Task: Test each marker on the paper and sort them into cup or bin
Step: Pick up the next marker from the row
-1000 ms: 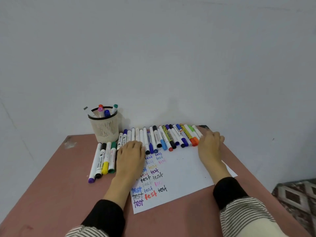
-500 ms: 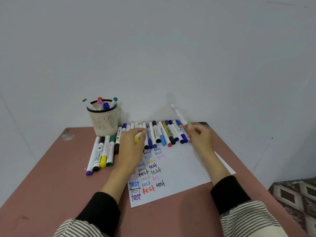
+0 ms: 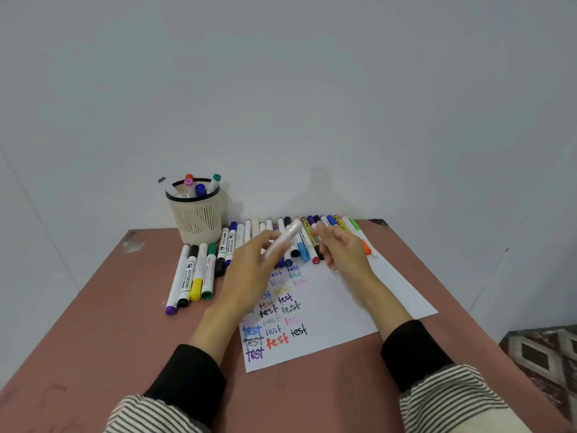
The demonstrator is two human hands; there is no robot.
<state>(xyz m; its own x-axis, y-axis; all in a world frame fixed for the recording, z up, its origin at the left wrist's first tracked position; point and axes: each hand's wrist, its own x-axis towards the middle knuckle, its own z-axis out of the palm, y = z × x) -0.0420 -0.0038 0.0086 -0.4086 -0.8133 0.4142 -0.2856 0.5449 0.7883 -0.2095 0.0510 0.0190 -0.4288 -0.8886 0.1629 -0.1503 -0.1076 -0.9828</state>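
Now, above the paper (image 3: 337, 307), I hold a white marker (image 3: 285, 239) with my left hand (image 3: 249, 270) pinching its barrel, while my right hand (image 3: 343, 251), fingers loosely curled beside its tip, should pull the cap straight off.

Motion-blurred: white marker (image 3: 282, 240) in left hand (image 3: 249, 270), cap colour unreadable. Hidden beneath that hand: leftmost "test" words on white paper sheet (image 3: 340, 310).

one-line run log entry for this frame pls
phase: pre-test | left hand: holds white marker above paper | right hand: at marker's far end, grip unclear | cup: holds markers
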